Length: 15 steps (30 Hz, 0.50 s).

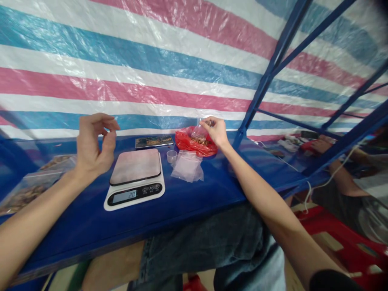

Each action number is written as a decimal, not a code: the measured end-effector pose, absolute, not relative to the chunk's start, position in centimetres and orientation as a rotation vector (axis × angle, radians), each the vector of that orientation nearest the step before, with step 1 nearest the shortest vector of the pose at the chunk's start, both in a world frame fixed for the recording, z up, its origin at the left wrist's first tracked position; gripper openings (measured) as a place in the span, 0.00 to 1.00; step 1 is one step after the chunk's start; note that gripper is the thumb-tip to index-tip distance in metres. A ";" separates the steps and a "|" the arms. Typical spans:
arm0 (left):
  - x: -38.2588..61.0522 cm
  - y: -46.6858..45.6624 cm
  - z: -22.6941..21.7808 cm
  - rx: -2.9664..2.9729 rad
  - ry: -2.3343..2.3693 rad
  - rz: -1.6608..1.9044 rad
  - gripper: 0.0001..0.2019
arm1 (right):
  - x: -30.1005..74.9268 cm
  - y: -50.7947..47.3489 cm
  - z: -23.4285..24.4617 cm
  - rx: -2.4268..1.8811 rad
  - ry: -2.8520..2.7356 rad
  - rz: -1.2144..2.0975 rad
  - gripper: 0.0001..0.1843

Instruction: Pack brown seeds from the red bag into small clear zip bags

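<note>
A: Far left, filled clear bags (28,188) lie on the blue table (194,202). The left hand (92,145) hovers above the table, fingers loosely curled, gripping nothing.

B: And just beside it?

A: A white kitchen scale (135,178), pan bare, with a small plastic cup (171,156) and a stack of empty bags (188,166) next along.

B: The right hand (216,131)?

A: Fingertips pinch a small clear bag (200,131), lifted over the red bag of brown pieces (194,142) at the table's back edge.
</note>
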State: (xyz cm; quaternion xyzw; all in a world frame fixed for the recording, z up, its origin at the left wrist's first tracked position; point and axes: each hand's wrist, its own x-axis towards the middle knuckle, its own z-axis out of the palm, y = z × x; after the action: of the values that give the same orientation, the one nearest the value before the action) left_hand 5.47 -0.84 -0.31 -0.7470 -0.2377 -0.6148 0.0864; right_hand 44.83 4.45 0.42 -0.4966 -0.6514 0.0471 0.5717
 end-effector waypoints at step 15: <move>5.4 -0.8 -0.4 -2.381 -0.671 -1.811 0.19 | 44.6 6.3 -0.6 -1.126 -1.454 0.186 0.22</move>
State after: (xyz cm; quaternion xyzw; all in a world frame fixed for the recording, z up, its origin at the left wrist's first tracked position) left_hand 5.41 -0.77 -0.42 -0.7761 -0.2188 -0.5902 0.0378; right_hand 44.59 6.25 -0.63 -0.4862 -0.6279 0.0805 0.6023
